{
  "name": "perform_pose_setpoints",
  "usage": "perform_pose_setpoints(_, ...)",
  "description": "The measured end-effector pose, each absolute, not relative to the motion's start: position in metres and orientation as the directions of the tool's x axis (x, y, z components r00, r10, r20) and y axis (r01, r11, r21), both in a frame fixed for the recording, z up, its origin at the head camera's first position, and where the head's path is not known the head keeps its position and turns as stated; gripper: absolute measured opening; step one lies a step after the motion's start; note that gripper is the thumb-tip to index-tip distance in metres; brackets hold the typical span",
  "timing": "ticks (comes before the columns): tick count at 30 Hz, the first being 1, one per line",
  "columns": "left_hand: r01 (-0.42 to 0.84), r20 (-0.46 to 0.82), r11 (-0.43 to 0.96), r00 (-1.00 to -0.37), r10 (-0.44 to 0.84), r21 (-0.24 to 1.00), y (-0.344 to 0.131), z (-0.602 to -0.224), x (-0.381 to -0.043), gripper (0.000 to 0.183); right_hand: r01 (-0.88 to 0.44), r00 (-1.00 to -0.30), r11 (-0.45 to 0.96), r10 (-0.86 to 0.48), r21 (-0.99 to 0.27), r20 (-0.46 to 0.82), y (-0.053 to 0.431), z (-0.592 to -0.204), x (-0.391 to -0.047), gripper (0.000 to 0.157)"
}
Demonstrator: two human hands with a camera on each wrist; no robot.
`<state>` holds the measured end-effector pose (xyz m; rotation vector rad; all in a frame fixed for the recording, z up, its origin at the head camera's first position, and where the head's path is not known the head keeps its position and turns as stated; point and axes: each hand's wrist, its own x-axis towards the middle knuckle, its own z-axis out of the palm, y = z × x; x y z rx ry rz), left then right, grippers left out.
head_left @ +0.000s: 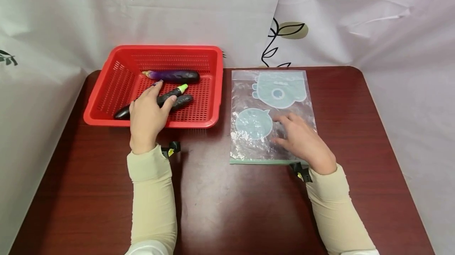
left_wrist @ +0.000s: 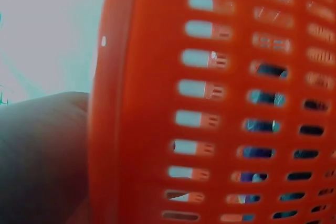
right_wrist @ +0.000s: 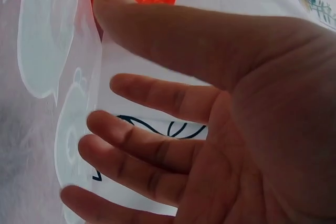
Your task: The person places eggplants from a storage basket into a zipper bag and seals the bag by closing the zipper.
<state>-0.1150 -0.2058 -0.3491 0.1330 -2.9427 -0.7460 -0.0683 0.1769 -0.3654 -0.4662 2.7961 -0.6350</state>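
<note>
My left hand (head_left: 147, 114) reaches over the front rim of a red plastic basket (head_left: 217, 89), fingers and thumb spread. Below it lies a long, dark vegetable with a bright green tip (head_left: 183, 87), partly hidden by the hand. A bumpy dark cucumber (head_left: 183, 101) sits by the thumb, and a purple eggplant (head_left: 174, 76) lies behind, along the basket's back. In the right wrist view, my right hand (right_wrist: 210, 129) has its fingers apart and slightly bent, holding nothing. It hovers over a clear plastic bag (head_left: 245, 99) with pale blue printed shapes and a green strip along its near edge.
The basket and the bag rest side by side on a dark reddish-brown table (head_left: 220, 199). White cloth with leaf prints (head_left: 199, 14) stands behind the table and on both sides. The basket's slotted wall (left_wrist: 147, 103) fills much of the left wrist view.
</note>
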Motion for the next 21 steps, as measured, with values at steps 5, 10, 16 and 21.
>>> perform_pose_setpoints(5, -0.031, 0.107, 0.888, -0.99, -0.09, 0.459, -0.212, -0.348, -0.121, 0.059, -0.266, -0.903, 0.848, -0.386, -0.458, -0.189, 0.177, -0.367, -0.068, 0.057)
perform_pose_setpoints(10, -0.063, 0.066, 0.892, -0.992, -0.104, 0.448, -0.216, -0.35, -0.124, 0.058, -0.3, -0.884, 0.835, -0.425, -0.462, -0.194, 0.175, -0.37, -0.068, 0.046)
perform_pose_setpoints(16, -0.102, 0.013, 0.894, -0.993, -0.12, 0.436, -0.219, -0.354, -0.129, 0.058, -0.31, -0.871, 0.832, -0.442, -0.461, -0.212, 0.173, -0.373, -0.068, 0.039)
perform_pose_setpoints(21, -0.159, -0.115, 0.911, -0.986, -0.124, 0.38, -0.22, -0.355, -0.135, 0.067, -0.306, -0.853, 0.835, -0.454, -0.458, -0.258, 0.17, -0.376, -0.068, 0.036)
